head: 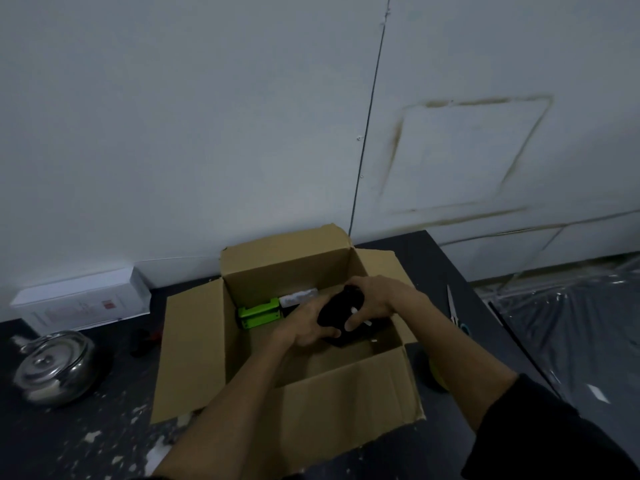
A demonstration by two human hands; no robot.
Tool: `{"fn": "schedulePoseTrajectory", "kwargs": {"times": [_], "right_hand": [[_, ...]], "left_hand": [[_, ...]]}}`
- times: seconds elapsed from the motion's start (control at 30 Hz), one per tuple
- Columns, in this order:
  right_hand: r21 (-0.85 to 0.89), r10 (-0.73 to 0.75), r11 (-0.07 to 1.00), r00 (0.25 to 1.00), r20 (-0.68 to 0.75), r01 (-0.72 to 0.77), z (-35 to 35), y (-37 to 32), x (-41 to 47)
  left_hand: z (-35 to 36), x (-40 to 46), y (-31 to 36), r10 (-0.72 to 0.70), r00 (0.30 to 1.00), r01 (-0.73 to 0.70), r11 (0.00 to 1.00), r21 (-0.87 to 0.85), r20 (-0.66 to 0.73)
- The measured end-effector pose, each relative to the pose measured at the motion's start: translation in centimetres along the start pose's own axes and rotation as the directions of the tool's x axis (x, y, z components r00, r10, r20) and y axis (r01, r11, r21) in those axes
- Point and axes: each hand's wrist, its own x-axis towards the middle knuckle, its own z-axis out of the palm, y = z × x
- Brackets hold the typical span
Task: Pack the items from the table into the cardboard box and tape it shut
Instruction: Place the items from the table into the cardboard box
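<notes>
An open cardboard box (194,344) stands in the middle of the dark table with all its flaps spread. Inside it lie a green object (259,312) and a white item (298,296) near the far wall. Both hands are inside the box, holding a black object (341,308) with a small white part. My left hand (304,327) grips it from the left. My right hand (375,299) grips it from above and the right.
A metal pot with a lid (52,367) sits at the table's left. A white box (83,299) leans by the wall. A small black-and-red item (145,339) lies beside the left flap. Scissors (455,311) and a yellow-green object (437,374) lie right of the box.
</notes>
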Motion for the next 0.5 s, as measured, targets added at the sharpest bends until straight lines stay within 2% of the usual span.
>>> {"fn": "schedulePoseTrajectory", "kwargs": {"times": [0.1,0.17,0.3,0.37,0.5], "right_hand": [[-0.103,0.027,0.994,0.995,-0.091,-0.036,0.1,-0.1,0.2],[-0.201,0.022,0.978,0.990,-0.141,-0.050,-0.2,-0.5,0.6],[-0.441,0.013,0.893,0.982,-0.189,-0.096,-0.9,-2.3,2.5],[-0.525,0.012,0.842,0.978,-0.207,-0.122,-1.0,-2.8,3.6],[-0.551,-0.005,0.826,0.975,-0.222,-0.122,-0.8,-2.4,5.7]], "left_hand": [[0.5,0.5,0.0,0.028,0.999,-0.029,0.997,-0.069,-0.020],[0.9,0.6,-0.2,0.030,0.996,-0.039,0.993,-0.115,-0.081],[2.5,0.9,-0.6,-0.057,0.977,0.009,0.974,-0.227,-0.206],[3.4,1.1,-0.8,-0.110,0.978,0.066,0.970,-0.232,-0.180],[4.0,1.5,-1.6,-0.142,0.983,0.107,0.960,-0.260,-0.118]]}}
